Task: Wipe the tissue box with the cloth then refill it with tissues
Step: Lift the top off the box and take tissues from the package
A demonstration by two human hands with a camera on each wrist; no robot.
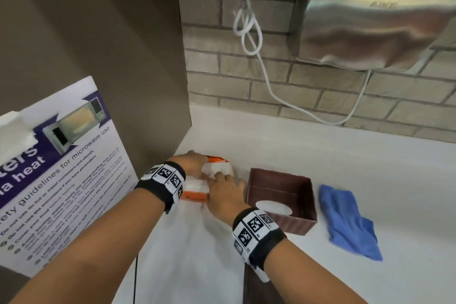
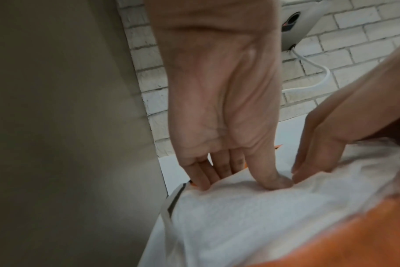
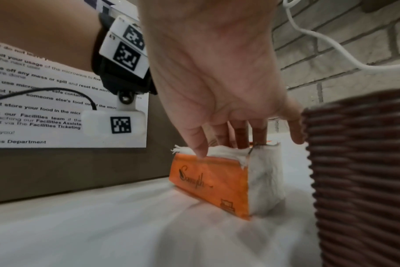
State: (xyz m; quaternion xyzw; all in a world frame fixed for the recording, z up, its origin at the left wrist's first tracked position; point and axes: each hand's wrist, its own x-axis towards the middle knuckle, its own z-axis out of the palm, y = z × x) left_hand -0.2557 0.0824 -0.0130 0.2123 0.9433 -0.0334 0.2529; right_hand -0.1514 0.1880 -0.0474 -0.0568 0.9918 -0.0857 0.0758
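Observation:
An orange tissue pack lies torn open on the white counter near the left wall, with white tissues showing at its top. My left hand has its fingers tucked behind the stack and its thumb pressed on top. My right hand grips the same stack from the right, thumb at the pack's near edge. The brown woven tissue box stands upside down just right of the pack, with its oval slot at the bottom. A blue cloth lies crumpled right of the box.
A microwave notice leans on the brown wall at left. A steel hand dryer hangs on the brick wall, and its white cord loops down behind the counter. Bare counter stretches behind and to the right of the cloth.

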